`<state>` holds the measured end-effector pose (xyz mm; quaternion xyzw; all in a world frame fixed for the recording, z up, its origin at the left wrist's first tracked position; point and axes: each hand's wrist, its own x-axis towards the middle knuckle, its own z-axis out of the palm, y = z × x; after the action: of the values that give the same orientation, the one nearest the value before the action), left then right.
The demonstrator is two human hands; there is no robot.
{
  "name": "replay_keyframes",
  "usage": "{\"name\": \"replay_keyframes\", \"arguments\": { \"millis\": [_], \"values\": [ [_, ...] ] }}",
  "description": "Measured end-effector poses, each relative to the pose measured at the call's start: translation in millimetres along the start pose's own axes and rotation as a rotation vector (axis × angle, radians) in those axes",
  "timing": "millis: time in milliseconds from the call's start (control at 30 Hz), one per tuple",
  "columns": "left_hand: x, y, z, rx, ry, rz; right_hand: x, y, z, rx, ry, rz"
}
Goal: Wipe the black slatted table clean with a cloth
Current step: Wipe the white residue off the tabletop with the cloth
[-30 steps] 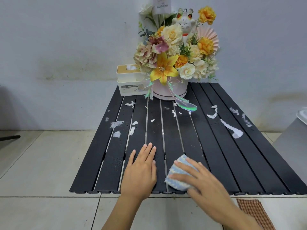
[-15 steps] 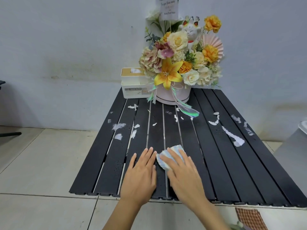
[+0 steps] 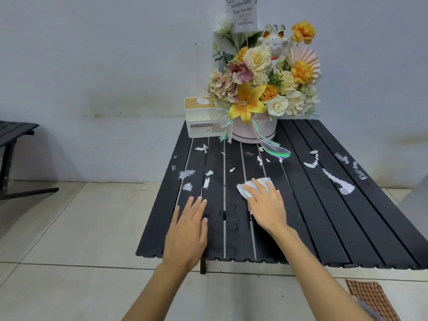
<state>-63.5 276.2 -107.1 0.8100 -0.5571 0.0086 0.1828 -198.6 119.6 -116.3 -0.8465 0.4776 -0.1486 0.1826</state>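
Cloth on slatted table, wiping underway.
We press the cloth (image 3: pixel 246 191) mid-table under our right hand (image 3: pixel 266 208), fingers straight and grasping nothing. Our left hand (image 3: pixel 187 230) rests flat on the black slatted table (image 3: pixel 328 228) beside it. The slats run away from us, and white scraps (image 3: pixel 339 183) lie farther out, those on the right nearer the cloth hand.

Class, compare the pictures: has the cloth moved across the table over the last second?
Yes. The cloth, under the right hand, has slid away from the near edge of the table toward the flower box.
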Motion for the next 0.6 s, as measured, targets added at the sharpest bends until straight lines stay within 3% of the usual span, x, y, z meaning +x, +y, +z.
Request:
{"name": "replay_keyframes", "arguments": {
  "millis": [133, 267, 433, 533, 600],
  "values": [
    [-11.6, -55.2, -4.1, 0.074, -0.056, -0.117, -77.4, -14.7, 2.5, 0.023, -0.120, -0.344],
    [-16.2, -67.7, 5.6, 0.049, -0.051, -0.132, -99.0, -3.9, -18.4, 0.008, -0.278, -0.464],
    [-16.4, -69.7, 13.9, 0.033, 0.014, -0.117, -13.6, 1.1, -12.9, 0.032, -0.080, -0.267],
    [-15.4, -70.0, 11.3, 0.048, 0.051, -0.104, 7.9, -24.2, 3.6, 0.031, 0.017, -0.029],
    [-15.3, -69.1, 11.3, 0.060, 0.046, -0.090, -7.1, -40.2, 14.2, 0.029, 0.061, -0.064]
  ]
}}
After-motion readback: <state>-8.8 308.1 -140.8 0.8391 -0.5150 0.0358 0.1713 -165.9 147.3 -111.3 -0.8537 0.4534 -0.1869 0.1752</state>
